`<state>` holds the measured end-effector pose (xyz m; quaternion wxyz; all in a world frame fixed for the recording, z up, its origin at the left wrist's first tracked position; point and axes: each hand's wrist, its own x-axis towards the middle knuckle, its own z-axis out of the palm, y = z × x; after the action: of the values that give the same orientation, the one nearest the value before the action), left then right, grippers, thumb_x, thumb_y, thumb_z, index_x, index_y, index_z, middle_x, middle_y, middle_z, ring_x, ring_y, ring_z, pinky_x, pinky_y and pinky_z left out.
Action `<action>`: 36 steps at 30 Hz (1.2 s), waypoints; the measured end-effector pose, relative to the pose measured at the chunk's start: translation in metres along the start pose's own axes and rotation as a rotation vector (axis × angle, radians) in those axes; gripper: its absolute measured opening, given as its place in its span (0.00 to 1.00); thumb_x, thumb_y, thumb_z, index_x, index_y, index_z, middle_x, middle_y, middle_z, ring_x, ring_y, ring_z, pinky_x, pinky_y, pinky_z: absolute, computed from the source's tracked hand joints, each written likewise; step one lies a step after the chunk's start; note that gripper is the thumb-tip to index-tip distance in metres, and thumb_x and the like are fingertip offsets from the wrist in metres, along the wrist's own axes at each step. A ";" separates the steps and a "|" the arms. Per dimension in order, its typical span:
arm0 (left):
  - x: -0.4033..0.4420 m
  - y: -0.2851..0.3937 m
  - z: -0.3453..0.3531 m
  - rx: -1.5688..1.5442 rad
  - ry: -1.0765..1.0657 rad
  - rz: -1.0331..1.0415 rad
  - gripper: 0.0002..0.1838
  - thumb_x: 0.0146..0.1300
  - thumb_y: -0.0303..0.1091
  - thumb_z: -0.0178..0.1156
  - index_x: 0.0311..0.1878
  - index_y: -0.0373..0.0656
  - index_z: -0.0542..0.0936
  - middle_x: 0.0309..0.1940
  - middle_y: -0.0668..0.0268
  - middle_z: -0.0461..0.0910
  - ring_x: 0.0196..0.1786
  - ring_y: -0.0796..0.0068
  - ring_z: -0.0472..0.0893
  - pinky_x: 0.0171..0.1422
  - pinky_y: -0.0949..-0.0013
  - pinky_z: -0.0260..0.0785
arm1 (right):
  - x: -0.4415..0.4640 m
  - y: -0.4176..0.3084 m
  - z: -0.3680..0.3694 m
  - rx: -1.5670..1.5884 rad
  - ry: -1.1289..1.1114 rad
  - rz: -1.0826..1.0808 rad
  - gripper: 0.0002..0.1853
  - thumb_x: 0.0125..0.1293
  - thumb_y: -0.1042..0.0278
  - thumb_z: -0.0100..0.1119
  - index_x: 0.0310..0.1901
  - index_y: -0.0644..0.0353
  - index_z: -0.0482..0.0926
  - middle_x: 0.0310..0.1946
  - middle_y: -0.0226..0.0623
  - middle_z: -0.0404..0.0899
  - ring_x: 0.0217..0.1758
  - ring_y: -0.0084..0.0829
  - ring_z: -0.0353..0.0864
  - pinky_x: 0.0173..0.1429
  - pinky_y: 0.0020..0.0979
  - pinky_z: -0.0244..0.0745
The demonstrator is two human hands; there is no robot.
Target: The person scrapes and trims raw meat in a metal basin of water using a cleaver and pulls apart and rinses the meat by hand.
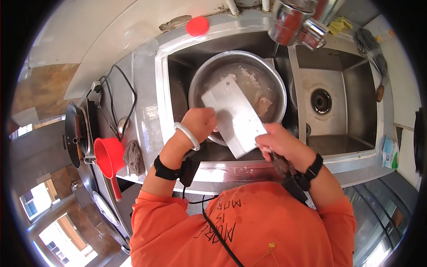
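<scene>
A large round metal basin (193,91) stands in the left sink bowl. It holds cloudy water with several pale pinkish pieces (263,106) that look like raw meat. My right hand (287,141) is closed on a cleaver (234,115), whose broad shiny blade slants over the basin and hides part of it. My left hand (200,125), with a pale bangle on its wrist, is closed at the blade's left edge, above the basin's near-left rim. Its fingertips are turned away, so what they hold, if anything, is hidden.
The right sink bowl (322,73) has a dark drain. A chrome tap (296,22) juts in at the top. A red lid (197,26) lies on the back ledge. Left of the sink are a red dipper (108,155), a grey rag (133,158), a black cable (133,91) and a wok (72,133).
</scene>
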<state>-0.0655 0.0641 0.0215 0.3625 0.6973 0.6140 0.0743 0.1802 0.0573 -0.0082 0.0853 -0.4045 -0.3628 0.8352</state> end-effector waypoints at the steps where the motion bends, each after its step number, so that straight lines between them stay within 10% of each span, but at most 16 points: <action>1: 0.000 0.004 -0.002 -0.007 -0.026 -0.004 0.09 0.58 0.29 0.49 0.25 0.36 0.75 0.25 0.53 0.76 0.28 0.54 0.77 0.33 0.63 0.68 | 0.009 0.000 0.001 0.064 0.039 -0.056 0.05 0.55 0.73 0.49 0.26 0.65 0.71 0.15 0.29 0.67 0.13 0.22 0.68 0.17 0.23 0.63; 36: 0.012 0.019 -0.019 -0.473 0.168 0.049 0.06 0.57 0.26 0.50 0.27 0.34 0.73 0.16 0.71 0.63 0.23 0.86 0.62 0.25 0.77 0.57 | -0.067 0.003 -0.010 0.240 0.353 -0.091 0.05 0.55 0.73 0.53 0.27 0.64 0.69 0.16 0.31 0.68 0.12 0.23 0.68 0.17 0.25 0.65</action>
<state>-0.0581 0.0834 0.0428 0.4614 0.5991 0.5903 0.2823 0.2324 0.0313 0.0268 0.2328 -0.5147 -0.2580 0.7838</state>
